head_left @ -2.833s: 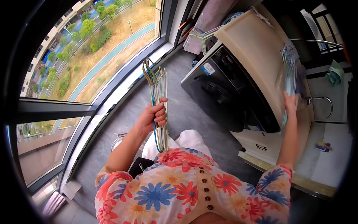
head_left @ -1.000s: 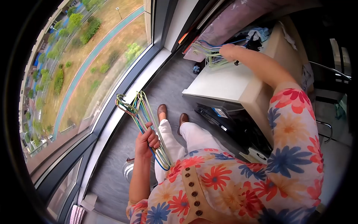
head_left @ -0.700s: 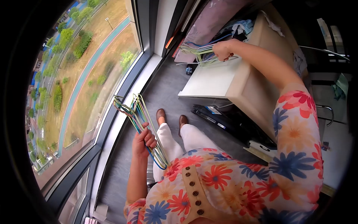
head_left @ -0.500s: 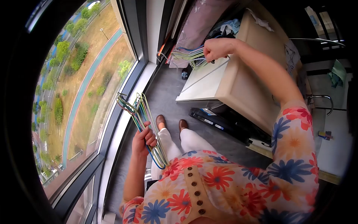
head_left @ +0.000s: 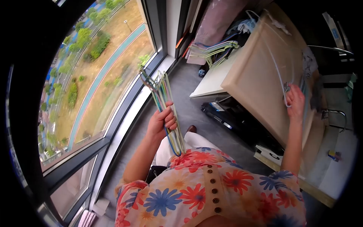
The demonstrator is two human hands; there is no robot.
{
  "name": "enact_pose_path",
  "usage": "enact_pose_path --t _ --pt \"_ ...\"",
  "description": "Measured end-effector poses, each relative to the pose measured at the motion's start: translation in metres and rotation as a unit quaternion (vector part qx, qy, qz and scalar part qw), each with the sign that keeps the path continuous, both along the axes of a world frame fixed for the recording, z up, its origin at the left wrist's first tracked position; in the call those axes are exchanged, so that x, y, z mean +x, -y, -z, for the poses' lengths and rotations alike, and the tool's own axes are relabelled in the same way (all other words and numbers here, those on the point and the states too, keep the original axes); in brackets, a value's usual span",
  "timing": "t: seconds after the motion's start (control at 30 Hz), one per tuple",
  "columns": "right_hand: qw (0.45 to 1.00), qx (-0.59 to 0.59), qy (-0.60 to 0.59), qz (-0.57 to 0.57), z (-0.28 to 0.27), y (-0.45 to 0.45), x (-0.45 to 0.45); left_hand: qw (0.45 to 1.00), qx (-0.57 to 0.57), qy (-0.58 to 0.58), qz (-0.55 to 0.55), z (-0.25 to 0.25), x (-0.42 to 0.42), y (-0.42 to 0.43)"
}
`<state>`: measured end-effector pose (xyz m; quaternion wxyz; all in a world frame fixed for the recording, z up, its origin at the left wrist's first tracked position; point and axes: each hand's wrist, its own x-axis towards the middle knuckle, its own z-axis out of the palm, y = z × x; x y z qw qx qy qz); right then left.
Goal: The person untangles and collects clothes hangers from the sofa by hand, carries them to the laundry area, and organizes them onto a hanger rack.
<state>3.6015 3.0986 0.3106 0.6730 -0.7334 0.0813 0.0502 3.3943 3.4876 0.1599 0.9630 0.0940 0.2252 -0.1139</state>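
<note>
- Grey floor (head_left: 151, 181) runs between a tall window (head_left: 102, 75) and a cream surface (head_left: 257, 79) above a black front-loading machine (head_left: 245, 125).
- Left forearm reaches forward from the lap; the left hand (head_left: 165, 120) is curled tight around a bundle of coloured hangers (head_left: 159, 94), hooks pointing away from the body, lower ends near the waist.
- Right arm is stretched out to the side, the right hand (head_left: 295, 101) over the surface with fingers bent around a white hanger (head_left: 277, 68), which slants away across it; blur hides the exact grip.
- Yellow-green hangers (head_left: 213, 50) lie together beyond the surface's far left end.
- One sticker (head_left: 217, 106) shows on the machine, too small to read.
- Half a second ago the right hand was over those yellow-green hangers; now it is well apart from them, while the left hand keeps its bundle.
</note>
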Motion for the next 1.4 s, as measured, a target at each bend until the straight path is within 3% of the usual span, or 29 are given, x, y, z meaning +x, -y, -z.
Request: enact_pose_path --t 0.2,0.4,0.5,0.6,0.7,0.77,0.83,0.9,0.97,1.07,1.17,1.4 --pt "0.993 0.003 0.045 0.109 -0.002 0.044 -0.026 0.997 -0.022 0.067 0.01 -0.002 -0.003 0.042" --pt "0.965 -0.242 -0.097 -0.021 -0.009 0.033 -0.034 0.999 -0.011 0.04 0.019 -0.011 -0.007 0.067" --pt "0.936 -0.35 0.021 -0.033 -0.01 0.052 -0.029 0.999 -0.012 0.032 0.025 -0.012 -0.007 0.073" --pt "0.851 -0.483 0.204 0.007 -0.023 0.043 -0.033 0.999 0.015 0.02 0.032 -0.006 -0.003 0.075" --pt "0.927 -0.353 0.122 -0.032 -0.017 0.01 -0.045 0.999 0.006 0.002 0.052 -0.007 0.002 0.07" --pt "0.96 -0.219 -0.017 -0.177 0.002 -0.056 -0.074 0.998 0.014 -0.01 0.067 -0.011 0.007 0.068" --pt "0.933 -0.118 -0.121 -0.319 0.034 -0.133 -0.098 0.995 0.031 -0.028 0.086 -0.015 0.009 0.064" --pt "0.919 -0.147 -0.042 -0.363 0.088 -0.173 -0.108 0.99 0.096 -0.009 0.106 -0.011 0.012 0.059" --pt "0.866 -0.058 -0.22 -0.446 0.094 -0.2 -0.11 0.971 0.198 0.011 0.132 -0.008 0.014 0.053" --pt "0.829 -0.086 -0.222 -0.507 0.09 -0.202 -0.116 0.953 0.256 -0.052 0.15 -0.004 0.015 0.039" --pt "0.82 -0.081 -0.268 -0.5 0.092 -0.204 -0.117 0.959 0.231 -0.054 0.155 0.003 0.019 0.033" --pt "0.905 -0.116 -0.229 -0.339 0.114 -0.206 -0.108 0.962 0.227 -0.065 0.14 0.021 0.039 0.016"
